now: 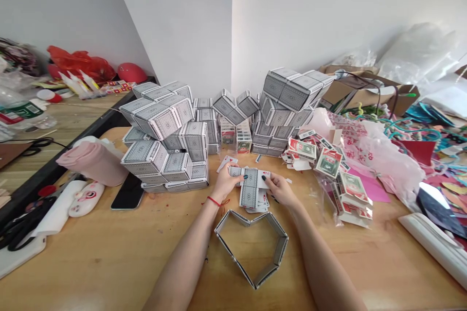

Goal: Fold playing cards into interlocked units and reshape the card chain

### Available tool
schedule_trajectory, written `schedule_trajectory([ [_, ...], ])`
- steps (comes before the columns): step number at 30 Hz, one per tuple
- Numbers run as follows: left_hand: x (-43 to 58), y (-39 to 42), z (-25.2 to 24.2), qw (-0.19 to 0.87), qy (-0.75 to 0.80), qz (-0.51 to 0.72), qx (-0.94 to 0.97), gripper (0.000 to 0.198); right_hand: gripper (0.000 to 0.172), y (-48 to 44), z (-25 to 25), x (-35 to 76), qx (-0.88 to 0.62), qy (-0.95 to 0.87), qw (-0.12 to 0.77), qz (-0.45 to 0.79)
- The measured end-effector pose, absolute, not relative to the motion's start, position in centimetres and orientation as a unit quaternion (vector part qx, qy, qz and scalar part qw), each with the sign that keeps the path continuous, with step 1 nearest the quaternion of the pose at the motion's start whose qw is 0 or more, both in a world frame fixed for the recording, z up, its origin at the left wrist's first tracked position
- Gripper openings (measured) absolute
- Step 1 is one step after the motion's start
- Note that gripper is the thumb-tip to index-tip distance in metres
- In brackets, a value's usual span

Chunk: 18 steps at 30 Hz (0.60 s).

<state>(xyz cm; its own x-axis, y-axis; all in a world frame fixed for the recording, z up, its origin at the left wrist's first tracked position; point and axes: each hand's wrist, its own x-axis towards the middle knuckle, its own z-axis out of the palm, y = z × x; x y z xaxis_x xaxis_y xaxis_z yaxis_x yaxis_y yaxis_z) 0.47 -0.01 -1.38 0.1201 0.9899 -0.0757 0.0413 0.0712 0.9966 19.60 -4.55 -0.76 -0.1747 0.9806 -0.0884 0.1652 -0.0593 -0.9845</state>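
Note:
My left hand [226, 183], a red cord round its wrist, is closed on a grey-backed playing card [236, 171]. My right hand [280, 189] pinches a face-up playing card [266, 173] with a red 2 at its corner. Between the hands an upright grey-backed card [249, 197] meets or overlaps both; whether they are joined I cannot tell. Under it lie several loose face-up cards [262, 199]. Nearer to me, between my forearms, a heart-shaped frame [280, 251] of folded cards stands on the table.
Stacks of card-built blocks [153, 158] rise at the left and more blocks [288, 90] at the back right. Opened card boxes [328, 161] and plastic bags [372, 148] crowd the right. A phone [127, 193], pink roll [93, 161] and black scissors [24, 231] lie left.

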Motion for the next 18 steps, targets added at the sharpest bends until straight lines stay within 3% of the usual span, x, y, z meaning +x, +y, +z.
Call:
schedule_trajectory([
  [9,0.56,-0.09,-1.20,0.505,0.513,0.436,0.540,0.035,0.039,-4.56,-0.59,19.51,-0.496,-0.569,0.392,0.526],
  [18,0.03,0.08,-1.49,0.590,0.476,0.437,0.484,0.042,0.040,-4.65,-1.25,19.81,-0.469,-0.529,0.369,0.604],
])
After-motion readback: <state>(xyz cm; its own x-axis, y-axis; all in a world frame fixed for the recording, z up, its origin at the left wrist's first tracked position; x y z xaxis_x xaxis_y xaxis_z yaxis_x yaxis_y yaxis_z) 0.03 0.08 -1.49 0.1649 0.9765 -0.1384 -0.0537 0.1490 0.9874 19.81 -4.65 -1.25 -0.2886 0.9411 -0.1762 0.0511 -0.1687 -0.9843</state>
